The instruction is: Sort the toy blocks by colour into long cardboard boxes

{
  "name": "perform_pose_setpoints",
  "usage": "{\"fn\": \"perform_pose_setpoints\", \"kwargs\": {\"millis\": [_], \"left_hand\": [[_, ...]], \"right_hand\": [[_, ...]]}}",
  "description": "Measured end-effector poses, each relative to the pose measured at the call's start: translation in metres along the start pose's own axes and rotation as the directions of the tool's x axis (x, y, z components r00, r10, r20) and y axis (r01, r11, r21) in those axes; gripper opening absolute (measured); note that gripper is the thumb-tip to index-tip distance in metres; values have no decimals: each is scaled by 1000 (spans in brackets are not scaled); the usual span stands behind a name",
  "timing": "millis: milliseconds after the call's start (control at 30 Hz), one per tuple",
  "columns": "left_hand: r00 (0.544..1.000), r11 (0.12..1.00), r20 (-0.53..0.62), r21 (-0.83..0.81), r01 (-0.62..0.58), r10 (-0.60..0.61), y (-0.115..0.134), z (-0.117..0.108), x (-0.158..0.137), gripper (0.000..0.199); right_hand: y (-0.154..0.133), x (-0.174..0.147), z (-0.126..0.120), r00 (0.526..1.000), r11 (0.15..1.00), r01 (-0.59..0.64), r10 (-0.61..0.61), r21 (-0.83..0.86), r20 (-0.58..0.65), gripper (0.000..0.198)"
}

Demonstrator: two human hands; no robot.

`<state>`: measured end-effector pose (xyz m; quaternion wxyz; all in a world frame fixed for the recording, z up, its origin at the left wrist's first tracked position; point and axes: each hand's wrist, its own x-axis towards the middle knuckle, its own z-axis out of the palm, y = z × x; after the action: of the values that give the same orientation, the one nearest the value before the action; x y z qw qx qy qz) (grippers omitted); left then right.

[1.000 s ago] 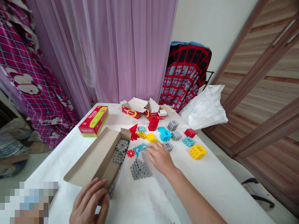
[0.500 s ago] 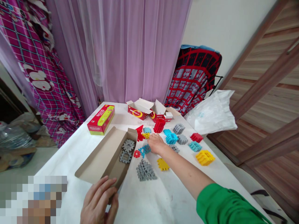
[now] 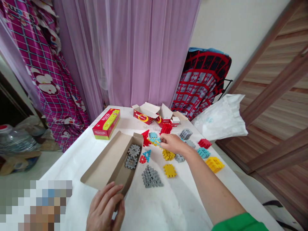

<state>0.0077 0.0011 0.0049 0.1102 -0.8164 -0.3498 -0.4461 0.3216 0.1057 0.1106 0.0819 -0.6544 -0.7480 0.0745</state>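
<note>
My left hand (image 3: 106, 205) is curled over the near end of an open cardboard box (image 3: 103, 160), fingers on its edge and thumb outside. Inside lie grey interlocking plastic building pieces (image 3: 132, 157). Farther out, my right hand (image 3: 173, 142) pinches a light-blue building piece (image 3: 156, 141), partly covered by the fingers, above small yellow pieces. Close by are a red triangular piece (image 3: 145, 138), a stack of red pieces (image 3: 166, 129) and a yellow stack (image 3: 168, 155). A blue triangle (image 3: 147, 156) and a small red disc (image 3: 142, 159) lie beside the box.
Grey triangles (image 3: 151, 176) and a yellow square (image 3: 169, 170) lie nearer me. Stacks of red (image 3: 204, 143), teal (image 3: 203, 152) and yellow pieces (image 3: 215, 164) stand right. A closed red box (image 3: 107, 123), opened boxes (image 3: 144, 116) and a white bag (image 3: 221, 118) line the far side.
My right hand has moved right and slightly up with a light-blue piece from beside the box, uncovering the yellow stack. My left hand stays on the box; the view has shifted slightly.
</note>
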Motion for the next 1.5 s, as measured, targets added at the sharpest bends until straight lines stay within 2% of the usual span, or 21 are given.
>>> {"fn": "perform_pose_setpoints", "kwargs": {"millis": [133, 200, 267, 367, 500, 567, 700, 900, 967, 1033, 1133, 1233, 1300, 1400, 1500], "left_hand": [[1000, 1000, 12, -4, -10, 10, 0, 1, -1, 13], [1000, 1000, 25, 0, -6, 6, 0, 2, -3, 14], [999, 1000, 42, 4, 5, -5, 0, 2, -5, 15], [998, 1000, 53, -2, 21, -21, 0, 3, -7, 17], [999, 999, 37, -4, 32, -32, -1, 3, -8, 17], [999, 1000, 43, -3, 30, -30, -1, 3, -9, 17], [998, 999, 50, -6, 41, -41, -2, 3, -10, 17], [998, 999, 50, -3, 40, -40, -2, 3, -11, 17], [998, 999, 51, -1, 42, -42, 0, 3, -10, 17], [998, 999, 47, -4, 47, -47, 1, 2, -8, 17], [998, 998, 31, -10, 59, -59, 3, 1, -5, 16], [998, 998, 39, -8, 55, -54, 1, 1, -5, 16], [998, 999, 45, -4, 43, -43, -1, 2, -7, 16], [1000, 1000, 24, 9, 9, -9, -4, 3, -7, 14], [999, 999, -10, 20, -49, 49, -8, 4, -5, 12]], "right_hand": [[-18, -6, 10, 991, 971, 60, -30, 232, -132, 19], [-34, -6, 17, 978, 960, 145, -102, 240, -183, 22], [-53, -3, 22, 958, 953, 248, -215, 174, -189, 22], [-78, 4, 28, 942, 946, 325, -323, 4, -89, 19], [-99, 13, 29, 944, 929, 328, -318, -172, 82, 21], [-101, 17, 29, 947, 921, 318, -299, -226, 113, 23], [-95, 21, 27, 960, 922, 280, -267, -268, 83, 26], [-88, 20, 20, 967, 948, 256, -251, -191, 50, 26], [-81, 19, 19, 973, 966, 229, -232, -122, -14, 24], [-67, 15, 20, 972, 981, 195, -191, 15, -137, 23], [-34, 5, 24, 946, 961, 89, 0, 261, -325, 24], [-5, -8, 33, 905, 920, -113, 251, 375, -343, 27], [3, -15, 38, 919, 926, -183, 281, 331, -276, 26], [3, -24, 41, 950, 964, -221, 246, 146, -193, 24], [12, -34, 35, 920, 957, -285, 288, 52, -265, 28]]}}
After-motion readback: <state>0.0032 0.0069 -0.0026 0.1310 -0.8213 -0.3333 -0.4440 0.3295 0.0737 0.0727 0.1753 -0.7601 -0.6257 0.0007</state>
